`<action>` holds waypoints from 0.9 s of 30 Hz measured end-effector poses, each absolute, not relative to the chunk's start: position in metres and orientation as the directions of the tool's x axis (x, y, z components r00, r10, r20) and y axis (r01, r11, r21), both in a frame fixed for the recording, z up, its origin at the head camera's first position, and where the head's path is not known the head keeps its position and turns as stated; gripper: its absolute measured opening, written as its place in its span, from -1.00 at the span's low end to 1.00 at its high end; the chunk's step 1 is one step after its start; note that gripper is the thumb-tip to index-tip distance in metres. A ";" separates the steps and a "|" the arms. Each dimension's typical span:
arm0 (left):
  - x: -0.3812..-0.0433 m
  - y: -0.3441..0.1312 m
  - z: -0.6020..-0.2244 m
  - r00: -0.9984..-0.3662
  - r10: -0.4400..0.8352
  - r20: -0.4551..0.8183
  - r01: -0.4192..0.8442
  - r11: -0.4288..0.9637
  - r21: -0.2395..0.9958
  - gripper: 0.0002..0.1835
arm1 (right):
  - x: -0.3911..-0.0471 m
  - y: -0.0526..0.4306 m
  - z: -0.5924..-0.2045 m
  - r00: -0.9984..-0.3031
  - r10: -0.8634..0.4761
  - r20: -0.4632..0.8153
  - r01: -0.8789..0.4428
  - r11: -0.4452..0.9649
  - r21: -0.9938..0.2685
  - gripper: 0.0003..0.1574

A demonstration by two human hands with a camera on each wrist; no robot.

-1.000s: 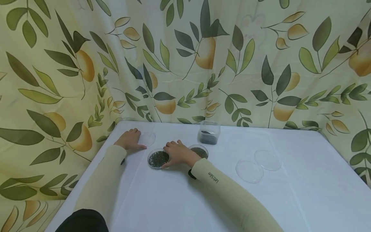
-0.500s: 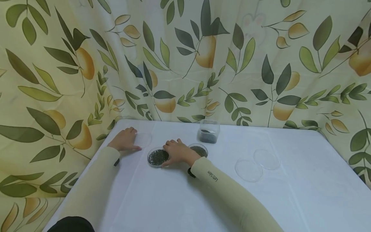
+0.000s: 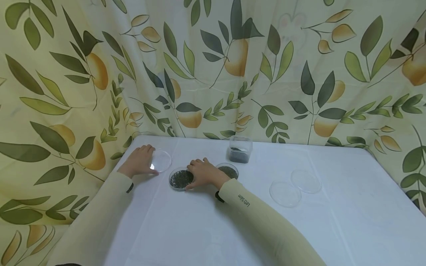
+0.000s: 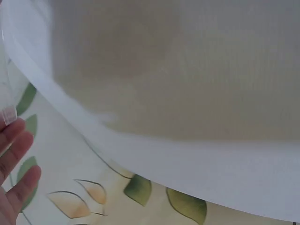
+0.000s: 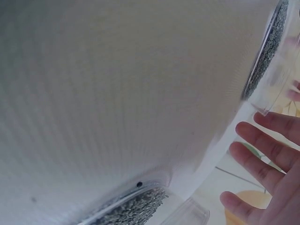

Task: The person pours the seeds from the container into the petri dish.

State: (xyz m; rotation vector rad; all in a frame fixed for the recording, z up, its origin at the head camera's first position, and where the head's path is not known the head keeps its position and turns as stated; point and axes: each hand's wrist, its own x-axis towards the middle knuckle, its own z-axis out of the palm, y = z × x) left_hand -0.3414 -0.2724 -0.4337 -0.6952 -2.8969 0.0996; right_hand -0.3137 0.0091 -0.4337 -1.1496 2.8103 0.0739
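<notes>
My left hand (image 3: 138, 160) holds an empty clear petri dish (image 3: 162, 161) at the table's far left, thumb and fingers spread along its left side. Part of that dish's clear edge (image 4: 8, 112) shows by the fingertips in the left wrist view. My right hand (image 3: 207, 174) grips the right rim of a petri dish of dark granules (image 3: 181, 179), thumb at the near side and fingers at the far side. In the right wrist view the other fingers (image 5: 262, 140) reach out fairly straight beside it. A second granule-filled petri dish (image 3: 229, 170) sits partly hidden behind the right hand.
Behind the dishes stands a clear square tub (image 3: 240, 149) with dark granules in its lower part. Two clear round dish pieces, one nearer (image 3: 285, 194) and one farther (image 3: 306, 181), lie on the white tabletop (image 3: 213, 229) at right. A leaf-patterned curtain (image 3: 213, 74) hangs behind.
My left hand has drawn the empty petri dish leftward and slightly nearer, away from the filled one. The right hand stays at the filled petri dish.
</notes>
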 end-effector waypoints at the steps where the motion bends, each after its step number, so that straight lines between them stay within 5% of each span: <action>1: -0.340 -0.271 -0.434 -0.877 0.460 0.142 0.448 0.887 -0.111 0.11 | -0.314 0.009 -0.434 -0.708 -0.696 -0.115 -0.701 0.713 0.003 0.06; 27: -0.309 -0.250 -0.415 -0.821 0.521 0.234 0.490 0.853 -0.179 0.09 | -0.312 0.009 -0.430 -0.717 -0.683 -0.139 -0.691 0.723 0.010 0.00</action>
